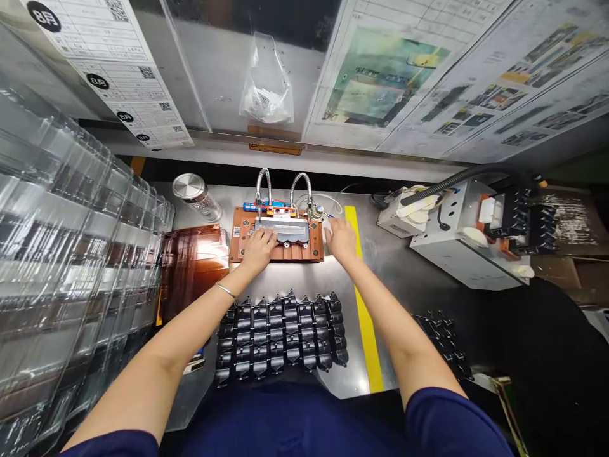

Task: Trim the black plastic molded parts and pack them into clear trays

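An orange-brown fixture plate [247,223] lies on the steel bench, with a grey metal block [285,230] clamped on top and two flexible metal hoses [262,181] rising behind it. My left hand [258,248] rests on the fixture's left front, fingers curled against the grey block's left end. My right hand [340,238] lies at the fixture's right edge, fingers stretched forward and flat, holding nothing that I can see. A bracelet circles my left wrist.
A black tray of several moulded black parts [280,336] sits near me. Clear plastic trays [57,254] are stacked on the left, beside an amber tray [190,260] and a metal-lidded jar [195,195]. A yellow stripe [364,304] crosses the bench. A grey electrical box [457,247] stands right.
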A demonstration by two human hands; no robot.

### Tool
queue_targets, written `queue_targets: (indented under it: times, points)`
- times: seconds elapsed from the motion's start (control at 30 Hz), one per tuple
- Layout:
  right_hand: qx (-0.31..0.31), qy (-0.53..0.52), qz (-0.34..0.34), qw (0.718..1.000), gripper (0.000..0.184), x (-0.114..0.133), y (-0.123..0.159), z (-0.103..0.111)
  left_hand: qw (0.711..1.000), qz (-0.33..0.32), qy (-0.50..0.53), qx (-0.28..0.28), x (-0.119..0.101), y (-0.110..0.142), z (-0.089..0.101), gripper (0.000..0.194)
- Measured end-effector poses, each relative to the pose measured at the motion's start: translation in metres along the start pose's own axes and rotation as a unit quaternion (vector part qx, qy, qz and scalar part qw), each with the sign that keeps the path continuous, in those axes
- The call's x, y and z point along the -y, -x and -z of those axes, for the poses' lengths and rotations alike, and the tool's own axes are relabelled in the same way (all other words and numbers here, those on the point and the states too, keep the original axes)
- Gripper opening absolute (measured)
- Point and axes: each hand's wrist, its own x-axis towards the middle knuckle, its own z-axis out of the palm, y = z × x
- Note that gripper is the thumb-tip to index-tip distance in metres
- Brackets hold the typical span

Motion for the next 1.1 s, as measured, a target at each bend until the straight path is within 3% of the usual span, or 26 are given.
queue_targets:
  times: [0.1, 0.23, 0.37, 0.5, 0.57, 0.67, 0.73, 0.8, 0.9, 1.0, 1.1]
  points:
    - [0.069, 0.094, -0.048, 0.992, 0.036, -0.016, -0.028, 0.007, 0.999, 0.017, 0.030, -0.004, 0.002, 0.002, -0.012, 0.033]
    - [0.164, 0.148, -0.051, 0.974, 0.024, -0.024, -0.050, 0.005, 0.999, 0.013, 0.047, -0.005, 0.005, 0.007, -0.017, 0.036]
    - [0.156, 0.148, -0.041, 0.976, 0.028, -0.033, -0.064, 0.004, 0.999, 0.016, 0.042, 0.003, 0.003, 0.007, -0.014, 0.037]
    - [0.110, 0.114, -0.039, 0.987, 0.028, -0.037, -0.063, 0.007, 0.998, 0.032, 0.052, 0.011, -0.001, 0.007, -0.003, 0.035]
    - [0.076, 0.068, -0.050, 0.994, 0.030, -0.030, -0.053, 0.006, 0.996, 0.064, 0.060, -0.008, 0.000, 0.005, 0.006, 0.036]
    - [0.064, -0.076, -0.075, 0.992, 0.035, -0.004, -0.028, -0.007, 0.976, 0.199, 0.047, -0.074, 0.005, -0.003, 0.020, 0.041]
    - [0.089, -0.207, -0.084, 0.971, 0.039, 0.016, -0.010, -0.021, 0.953, 0.292, 0.038, -0.072, 0.006, -0.010, 0.027, 0.044]
    - [0.096, -0.318, -0.091, 0.939, 0.048, 0.034, 0.007, -0.034, 0.943, 0.329, 0.041, -0.039, 0.002, -0.012, 0.030, 0.044]
    - [0.078, -0.394, -0.112, 0.909, 0.062, 0.048, 0.038, -0.038, 0.940, 0.335, 0.059, -0.011, -0.014, 0.009, 0.031, 0.046]
    - [0.066, -0.419, -0.092, 0.901, 0.064, 0.048, 0.078, -0.023, 0.938, 0.321, 0.128, -0.040, -0.032, 0.060, 0.030, 0.051]
    - [0.042, -0.421, -0.015, 0.906, 0.049, 0.044, 0.118, 0.003, 0.961, 0.197, 0.158, -0.115, -0.047, 0.117, 0.037, 0.044]
